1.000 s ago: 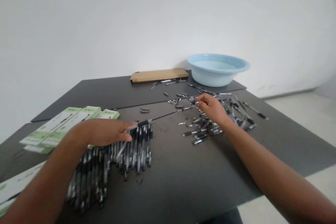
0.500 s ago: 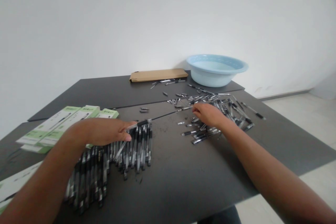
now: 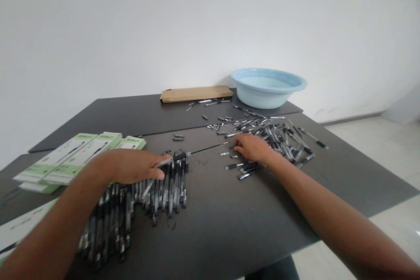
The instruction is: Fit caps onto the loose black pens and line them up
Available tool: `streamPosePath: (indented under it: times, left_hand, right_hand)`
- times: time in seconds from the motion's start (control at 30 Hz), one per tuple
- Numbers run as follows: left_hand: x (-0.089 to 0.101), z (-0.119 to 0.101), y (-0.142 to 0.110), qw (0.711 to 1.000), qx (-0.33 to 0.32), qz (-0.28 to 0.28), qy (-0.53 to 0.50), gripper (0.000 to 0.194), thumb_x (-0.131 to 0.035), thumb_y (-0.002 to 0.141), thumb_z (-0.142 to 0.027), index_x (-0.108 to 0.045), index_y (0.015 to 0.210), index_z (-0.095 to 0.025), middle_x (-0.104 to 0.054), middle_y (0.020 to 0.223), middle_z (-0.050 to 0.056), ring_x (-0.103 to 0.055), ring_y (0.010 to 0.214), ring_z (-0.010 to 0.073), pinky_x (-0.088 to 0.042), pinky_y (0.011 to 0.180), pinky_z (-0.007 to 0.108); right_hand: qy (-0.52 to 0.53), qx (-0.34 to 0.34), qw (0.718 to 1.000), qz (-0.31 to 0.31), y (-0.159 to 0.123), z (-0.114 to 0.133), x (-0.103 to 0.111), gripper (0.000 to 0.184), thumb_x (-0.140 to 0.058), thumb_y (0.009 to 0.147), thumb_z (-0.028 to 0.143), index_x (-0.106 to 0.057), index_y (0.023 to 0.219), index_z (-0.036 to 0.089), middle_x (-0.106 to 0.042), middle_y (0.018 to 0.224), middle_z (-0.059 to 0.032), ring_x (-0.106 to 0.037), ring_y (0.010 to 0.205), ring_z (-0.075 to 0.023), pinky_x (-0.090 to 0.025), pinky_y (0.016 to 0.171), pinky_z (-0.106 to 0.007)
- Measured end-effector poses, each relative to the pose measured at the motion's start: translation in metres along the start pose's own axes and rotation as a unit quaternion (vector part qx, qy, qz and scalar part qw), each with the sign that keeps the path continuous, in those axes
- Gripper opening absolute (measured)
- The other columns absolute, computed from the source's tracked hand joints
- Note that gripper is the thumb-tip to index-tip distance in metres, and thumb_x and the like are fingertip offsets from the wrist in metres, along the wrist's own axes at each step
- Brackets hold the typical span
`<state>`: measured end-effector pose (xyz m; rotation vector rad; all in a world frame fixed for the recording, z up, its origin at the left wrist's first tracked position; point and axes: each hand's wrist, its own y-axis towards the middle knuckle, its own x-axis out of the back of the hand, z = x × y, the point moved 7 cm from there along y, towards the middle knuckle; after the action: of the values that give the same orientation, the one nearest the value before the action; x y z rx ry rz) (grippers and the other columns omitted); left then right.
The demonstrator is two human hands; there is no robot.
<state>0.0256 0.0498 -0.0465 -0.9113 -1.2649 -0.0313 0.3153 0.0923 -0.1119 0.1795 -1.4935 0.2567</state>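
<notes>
My left hand (image 3: 136, 166) has its fingers pinched together on the rear of a clear pen (image 3: 180, 156), holding it just above the row (image 3: 177, 186) of pens; it has barely shifted over the last second. A thin refill (image 3: 210, 148) sticks far out past the black grip, its tip just short of my right hand.

What has changed is my right hand (image 3: 252, 146): it has drawn back toward me, from the far side of the loose pile (image 3: 275, 138) to its near left edge. Its fingers are curled down, and I cannot tell how wide they stand or whether they hold anything. As I judge it, that means the pen is in one hand's care, its refill bare, while the other is busy at the pile.

The basin (image 3: 262, 99) stands behind the pile on the tabletop (image 3: 213, 218); green-and-white boxes (image 3: 70, 159) lie beyond my left forearm.
</notes>
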Motion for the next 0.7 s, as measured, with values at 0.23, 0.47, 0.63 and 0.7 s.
streamPosePath:
  times: [0.23, 0.47, 0.63, 0.7]
  left_hand:
    - [-0.0031, -0.0033, -0.0043, 0.999, 0.000, 0.037, -0.014, 0.064, -0.035, 0.090, -0.045, -0.025, 0.144, -0.011, -0.037, 0.142, 0.014, -0.042, 0.125, 0.0265, -0.033, 0.101, 0.035]
    - [-0.0037, -0.0040, -0.0053, 0.999, -0.004, 0.039, -0.008, 0.063, -0.034, 0.090, -0.045, -0.024, 0.144, -0.013, -0.041, 0.140, 0.015, -0.045, 0.123, 0.0278, -0.036, 0.099, 0.037]
    - [-0.0036, -0.0059, -0.0044, 0.999, -0.002, 0.045, -0.014, 0.064, -0.035, 0.090, -0.045, -0.024, 0.144, -0.012, -0.043, 0.139, 0.018, -0.048, 0.120, 0.0298, -0.038, 0.096, 0.040]
    - [-0.0023, -0.0069, -0.0049, 0.999, -0.002, 0.040, -0.020, 0.064, -0.036, 0.090, -0.044, -0.026, 0.144, -0.012, -0.043, 0.138, 0.018, -0.048, 0.119, 0.0301, -0.038, 0.096, 0.040]
  right_hand:
    - [-0.019, -0.008, 1.000, 0.008, 0.0014, -0.0011, -0.0046, 0.017, -0.042, 0.085, 0.016, -0.057, 0.093, 0.016, -0.065, 0.095, -0.0115, -0.059, 0.091, -0.0222, -0.039, 0.074, -0.028]
    - [-0.019, -0.012, 1.000, -0.006, 0.0025, -0.0036, -0.0058, 0.016, -0.046, 0.086, 0.026, -0.056, 0.094, 0.016, -0.063, 0.102, -0.0133, -0.058, 0.096, -0.0243, -0.041, 0.079, -0.031]
    - [0.000, -0.015, 1.000, -0.023, 0.0015, -0.0060, -0.0071, 0.020, -0.041, 0.086, 0.014, -0.055, 0.100, 0.014, -0.062, 0.099, -0.0140, -0.059, 0.092, -0.0229, -0.041, 0.079, -0.031]
    - [0.014, -0.014, 0.999, -0.039, 0.0012, -0.0059, -0.0051, 0.023, -0.042, 0.085, 0.013, -0.055, 0.104, 0.013, -0.061, 0.102, -0.0153, -0.058, 0.095, -0.0233, -0.041, 0.082, -0.031]
